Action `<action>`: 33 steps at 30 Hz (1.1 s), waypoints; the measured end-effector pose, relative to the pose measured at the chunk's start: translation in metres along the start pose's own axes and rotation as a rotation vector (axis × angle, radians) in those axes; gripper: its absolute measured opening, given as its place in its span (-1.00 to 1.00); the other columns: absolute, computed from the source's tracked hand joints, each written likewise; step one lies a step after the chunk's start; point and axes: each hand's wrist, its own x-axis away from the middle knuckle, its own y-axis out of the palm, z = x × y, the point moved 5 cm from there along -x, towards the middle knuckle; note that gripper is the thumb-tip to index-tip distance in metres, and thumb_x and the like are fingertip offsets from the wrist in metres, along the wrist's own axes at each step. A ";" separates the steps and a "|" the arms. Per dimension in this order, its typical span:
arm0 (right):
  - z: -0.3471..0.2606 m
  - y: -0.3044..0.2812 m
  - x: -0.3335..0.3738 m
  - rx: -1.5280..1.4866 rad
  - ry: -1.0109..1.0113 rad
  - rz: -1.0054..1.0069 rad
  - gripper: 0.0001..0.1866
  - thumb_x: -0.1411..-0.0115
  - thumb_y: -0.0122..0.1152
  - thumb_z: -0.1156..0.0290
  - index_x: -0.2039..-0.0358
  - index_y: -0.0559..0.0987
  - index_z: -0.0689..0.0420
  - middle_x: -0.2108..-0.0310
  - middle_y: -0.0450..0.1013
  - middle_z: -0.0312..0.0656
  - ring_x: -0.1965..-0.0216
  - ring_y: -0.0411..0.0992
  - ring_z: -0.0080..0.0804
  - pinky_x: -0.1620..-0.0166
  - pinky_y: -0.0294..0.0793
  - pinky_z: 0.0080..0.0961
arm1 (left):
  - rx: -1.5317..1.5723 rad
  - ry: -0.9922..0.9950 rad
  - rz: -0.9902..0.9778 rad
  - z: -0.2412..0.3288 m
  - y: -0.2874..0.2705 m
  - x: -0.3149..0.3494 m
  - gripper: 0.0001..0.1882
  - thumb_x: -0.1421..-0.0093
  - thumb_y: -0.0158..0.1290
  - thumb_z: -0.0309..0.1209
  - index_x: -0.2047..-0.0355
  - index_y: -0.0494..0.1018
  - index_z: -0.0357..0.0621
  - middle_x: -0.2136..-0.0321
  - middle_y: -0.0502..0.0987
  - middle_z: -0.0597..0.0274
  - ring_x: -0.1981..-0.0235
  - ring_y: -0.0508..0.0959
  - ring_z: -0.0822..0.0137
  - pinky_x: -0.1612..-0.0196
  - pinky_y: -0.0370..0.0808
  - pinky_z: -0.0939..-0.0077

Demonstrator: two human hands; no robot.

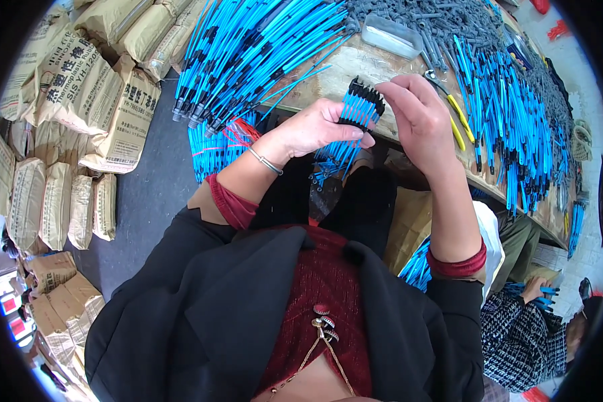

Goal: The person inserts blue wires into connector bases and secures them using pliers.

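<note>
In front of my lap, my left hand (318,127) is closed round a bundle of thin blue tubes (360,104) with black tips at the upper end. The tubes' lower ends fan out below that hand, over my knees. My right hand (421,119) is raised just right of the bundle, its fingers bent and drawn together. Its fingertips come up against the black tips; whatever they pinch is too small to make out.
On the wooden table (328,80) lie a large blue tube pile (261,47), another blue pile (516,127), grey fittings (442,27), a clear plastic tray (392,37) and yellow-handled pliers (457,117). Paper sacks (80,87) stack at left. A co-worker's hand (534,289) holds blue tubes at lower right.
</note>
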 end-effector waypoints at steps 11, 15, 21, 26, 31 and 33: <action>-0.005 0.003 -0.002 -0.054 0.115 -0.030 -0.74 -0.05 0.07 0.65 0.20 0.49 0.20 0.35 0.41 -0.12 0.31 0.43 -0.25 0.29 0.41 -0.50 | -0.028 0.001 0.018 -0.001 0.002 -0.002 -0.77 -0.13 -0.01 -0.60 0.17 0.41 -0.27 0.32 0.54 0.18 0.25 0.55 0.33 0.15 0.47 0.49; 0.011 0.007 -0.004 -0.718 0.409 0.330 -0.70 -0.07 0.08 0.55 0.12 0.48 0.12 0.23 0.45 -0.20 0.19 0.41 -0.40 0.18 0.40 -0.45 | -0.041 0.017 0.045 -0.008 -0.002 0.000 -0.78 -0.12 0.00 -0.59 0.18 0.42 -0.26 0.33 0.54 0.19 0.25 0.54 0.37 0.15 0.46 0.51; 0.141 -0.004 -0.032 0.012 0.440 0.002 -0.69 -0.06 0.13 0.37 0.13 0.51 0.10 0.23 0.48 -0.13 0.18 0.45 -0.30 0.14 0.40 -0.41 | -0.265 0.133 0.075 -0.004 0.005 0.005 -0.80 -0.11 0.00 -0.60 0.23 0.49 -0.26 0.30 0.56 0.23 0.21 0.51 0.44 0.09 0.42 0.55; 0.202 0.063 -0.070 0.434 0.470 -0.418 -0.78 0.00 0.14 0.32 0.35 0.60 0.10 0.42 0.50 -0.01 0.35 0.48 -0.09 0.21 0.45 -0.36 | -0.348 0.100 0.107 0.001 0.003 0.008 -0.78 -0.08 0.01 -0.63 0.24 0.53 -0.24 0.29 0.57 0.27 0.23 0.51 0.48 0.10 0.41 0.57; 0.241 0.091 -0.078 0.635 0.441 -0.638 -0.81 0.00 0.11 0.30 0.43 0.61 0.08 0.41 0.50 -0.01 0.33 0.48 -0.09 0.21 0.47 -0.29 | -0.421 0.305 0.058 0.015 0.009 0.006 -0.76 -0.07 0.01 -0.64 0.23 0.52 -0.24 0.30 0.57 0.25 0.25 0.51 0.48 0.12 0.41 0.58; 0.236 0.097 -0.077 0.638 0.431 -0.607 -0.81 0.00 0.11 0.30 0.43 0.61 0.07 0.41 0.50 -0.01 0.32 0.48 -0.09 0.20 0.46 -0.28 | -0.417 0.293 0.075 0.014 0.006 0.008 -0.75 -0.06 0.01 -0.65 0.23 0.52 -0.24 0.30 0.57 0.24 0.26 0.52 0.47 0.13 0.42 0.58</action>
